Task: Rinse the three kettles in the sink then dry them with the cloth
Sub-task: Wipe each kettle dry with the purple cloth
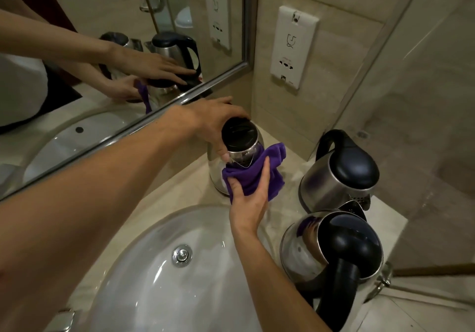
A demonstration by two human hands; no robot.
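Observation:
Three steel kettles with black lids stand on the beige counter right of the sink [144, 259]. My left hand [218, 123] grips the top of the far kettle [240, 139], near the mirror corner. My right hand [249, 198] holds a purple cloth [259, 175] pressed against that kettle's front, around its spout. A second kettle [339, 177] stands upright at the right. The third kettle [334, 244] stands nearest me, with its black handle toward me.
A mirror [102, 49] runs along the back wall and reflects my hands and the kettles. A white wall socket panel [291, 46] sits above the counter. A glass partition [424, 126] bounds the right side. The sink drain [182, 255] is shut.

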